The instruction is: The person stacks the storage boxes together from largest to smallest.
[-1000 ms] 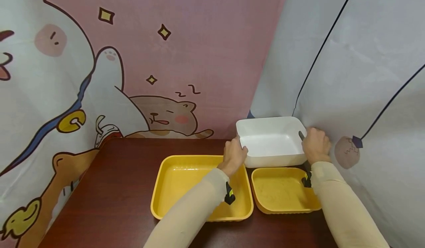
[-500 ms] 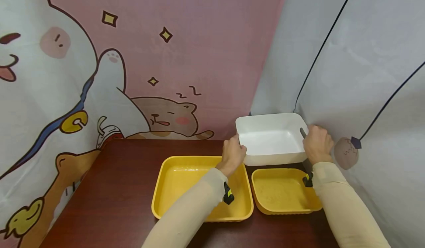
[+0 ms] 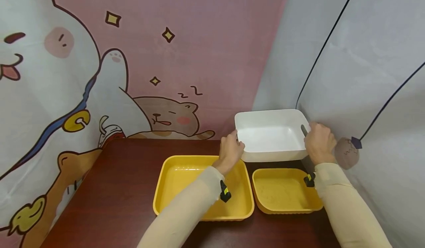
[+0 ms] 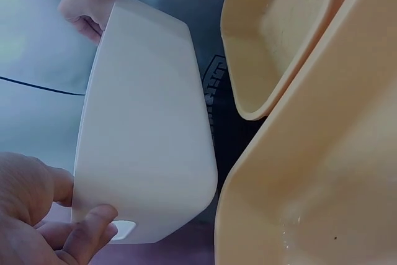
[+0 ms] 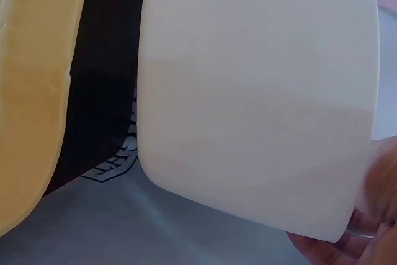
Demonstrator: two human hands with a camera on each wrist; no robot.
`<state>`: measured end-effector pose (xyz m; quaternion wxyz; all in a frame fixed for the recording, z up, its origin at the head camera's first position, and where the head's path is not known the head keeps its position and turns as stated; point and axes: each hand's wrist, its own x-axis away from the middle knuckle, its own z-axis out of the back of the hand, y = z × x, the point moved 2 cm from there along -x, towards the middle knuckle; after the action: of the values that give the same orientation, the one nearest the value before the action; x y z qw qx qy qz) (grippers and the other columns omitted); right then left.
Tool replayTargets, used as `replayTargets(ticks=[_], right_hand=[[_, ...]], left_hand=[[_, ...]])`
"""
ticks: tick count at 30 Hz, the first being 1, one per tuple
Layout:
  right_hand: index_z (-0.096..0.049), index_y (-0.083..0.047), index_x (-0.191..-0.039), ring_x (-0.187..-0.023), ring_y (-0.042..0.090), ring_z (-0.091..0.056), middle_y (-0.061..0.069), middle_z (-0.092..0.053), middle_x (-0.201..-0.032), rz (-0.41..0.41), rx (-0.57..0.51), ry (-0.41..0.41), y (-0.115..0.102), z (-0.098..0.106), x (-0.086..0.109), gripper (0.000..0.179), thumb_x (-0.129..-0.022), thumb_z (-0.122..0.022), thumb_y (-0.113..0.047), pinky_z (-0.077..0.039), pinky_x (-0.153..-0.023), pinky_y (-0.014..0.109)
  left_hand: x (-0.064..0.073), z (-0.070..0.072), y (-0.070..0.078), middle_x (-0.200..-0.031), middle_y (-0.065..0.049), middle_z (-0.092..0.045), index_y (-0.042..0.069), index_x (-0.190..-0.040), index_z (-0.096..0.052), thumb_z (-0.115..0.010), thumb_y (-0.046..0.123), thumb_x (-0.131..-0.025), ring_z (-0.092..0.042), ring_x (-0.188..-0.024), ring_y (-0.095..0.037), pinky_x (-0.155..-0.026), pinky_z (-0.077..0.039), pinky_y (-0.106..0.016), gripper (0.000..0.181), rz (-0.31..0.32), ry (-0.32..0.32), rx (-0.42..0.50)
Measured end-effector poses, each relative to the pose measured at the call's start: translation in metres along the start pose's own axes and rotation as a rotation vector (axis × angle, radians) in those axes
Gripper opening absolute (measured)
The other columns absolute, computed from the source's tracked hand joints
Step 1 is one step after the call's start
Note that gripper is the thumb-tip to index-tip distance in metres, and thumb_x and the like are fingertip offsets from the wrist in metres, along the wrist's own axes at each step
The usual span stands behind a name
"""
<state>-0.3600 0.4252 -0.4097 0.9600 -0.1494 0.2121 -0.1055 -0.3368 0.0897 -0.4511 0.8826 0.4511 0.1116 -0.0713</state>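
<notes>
white bin (image 3: 272, 135) is stretching lengthwise from the left hand (image 3: 230, 149) to the right hand (image 3: 320, 141), so neither hand is lying nearer: each is holding one short end. the left hand is pinching its end, fingers curling in beside the oblong slot (image 4: 126, 230); the right hand is gripping the opposite end, some of its fingers hiding from view. between them the white bin is occupying the far right of the bench (image 3: 109, 192), just beyond the smaller yellow tray (image 3: 282, 189), with a dark strip showing in the gap. its front left corner is lying close to the larger yellow tray (image 3: 180, 181); whether those two are touching i cannot tell, nor whether the bin's base is resting on the bench.
</notes>
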Motion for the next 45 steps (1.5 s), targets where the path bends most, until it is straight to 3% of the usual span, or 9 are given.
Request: replayTargets(ticks=[5, 11, 13, 18, 22, 26, 39, 45], right_hand=[[-0.067, 0.007, -0.152, -0.111, 0.069, -0.070, 0.044, -0.070, -0.139, -0.004, -0.012, 0.001, -0.003, 0.002, 0.004, 0.045, -0.113, -0.048, -0.004, -0.056, -0.085, 0.081], [-0.071, 0.008, -0.145, -0.103, 0.063, -0.070, 0.043, -0.072, -0.131, -0.003, -0.032, 0.011, -0.008, 0.003, 0.009, 0.039, -0.113, -0.051, -0.004, -0.056, -0.080, 0.077], [-0.071, 0.007, -0.144, -0.102, 0.062, -0.070, 0.043, -0.073, -0.130, -0.005, -0.039, 0.011, -0.011, 0.003, 0.010, 0.038, -0.113, -0.052, -0.004, -0.056, -0.079, 0.076], [-0.069, 0.009, -0.147, -0.105, 0.062, -0.071, 0.043, -0.072, -0.133, -0.005, -0.040, 0.006, -0.016, 0.004, 0.013, 0.039, -0.113, -0.055, -0.003, -0.058, -0.081, 0.076], [-0.069, 0.010, -0.150, -0.110, 0.064, -0.071, 0.044, -0.072, -0.138, -0.003, -0.055, 0.006, -0.020, 0.005, 0.015, 0.041, -0.112, -0.056, -0.002, -0.059, -0.084, 0.077], [-0.069, 0.010, -0.150, -0.112, 0.067, -0.072, 0.043, -0.071, -0.143, 0.010, -0.066, 0.012, -0.022, 0.005, 0.017, 0.043, -0.111, -0.056, -0.002, -0.059, -0.082, 0.075], [-0.071, 0.010, -0.148, -0.110, 0.065, -0.073, 0.042, -0.073, -0.140, 0.021, -0.071, 0.006, -0.035, 0.004, 0.025, 0.039, -0.113, -0.062, -0.006, -0.060, -0.080, 0.073], [-0.072, 0.008, -0.148, -0.112, 0.063, -0.071, 0.040, -0.075, -0.139, 0.004, -0.088, -0.022, -0.036, 0.000, 0.028, 0.040, -0.114, -0.059, -0.009, -0.059, -0.083, 0.074]], left_hand=[[0.001, 0.006, 0.000, -0.125, -0.016, -0.087, 0.002, -0.160, -0.068, -0.073, 0.011, -0.113, -0.079, -0.094, -0.021, -0.095, -0.073, -0.037, 0.048, 0.001, 0.002, -0.003], [0.002, 0.015, -0.003, -0.105, -0.013, -0.085, 0.002, -0.150, -0.074, -0.074, 0.009, -0.112, -0.068, -0.076, -0.015, -0.079, -0.068, -0.028, 0.038, -0.020, 0.008, 0.010], [0.002, 0.018, -0.005, -0.100, -0.013, -0.083, 0.000, -0.152, -0.073, -0.074, 0.007, -0.112, -0.065, -0.071, -0.014, -0.073, -0.064, -0.024, 0.041, -0.022, 0.006, 0.018], [0.001, 0.024, -0.009, -0.103, -0.014, -0.084, 0.000, -0.153, -0.072, -0.074, 0.007, -0.111, -0.064, -0.069, -0.014, -0.066, -0.057, -0.021, 0.042, -0.041, 0.004, 0.016], [0.001, 0.028, -0.013, -0.123, -0.016, -0.087, 0.003, -0.149, -0.075, -0.074, 0.007, -0.111, -0.071, -0.078, -0.017, -0.072, -0.064, -0.025, 0.038, -0.039, -0.002, 0.022], [0.002, 0.033, -0.017, -0.139, -0.017, -0.085, 0.004, -0.156, -0.072, -0.074, 0.006, -0.111, -0.075, -0.089, -0.021, -0.082, -0.069, -0.030, 0.045, -0.032, -0.005, 0.035], [0.004, 0.052, -0.025, -0.148, -0.016, -0.082, 0.006, -0.161, -0.069, -0.075, 0.006, -0.111, -0.080, -0.095, -0.025, -0.082, -0.071, -0.030, 0.051, -0.036, -0.015, 0.052], [0.005, 0.061, -0.028, -0.155, -0.017, -0.077, 0.004, -0.165, -0.064, -0.077, 0.008, -0.111, -0.084, -0.125, -0.032, -0.100, -0.072, -0.040, 0.056, -0.029, -0.020, 0.037]])
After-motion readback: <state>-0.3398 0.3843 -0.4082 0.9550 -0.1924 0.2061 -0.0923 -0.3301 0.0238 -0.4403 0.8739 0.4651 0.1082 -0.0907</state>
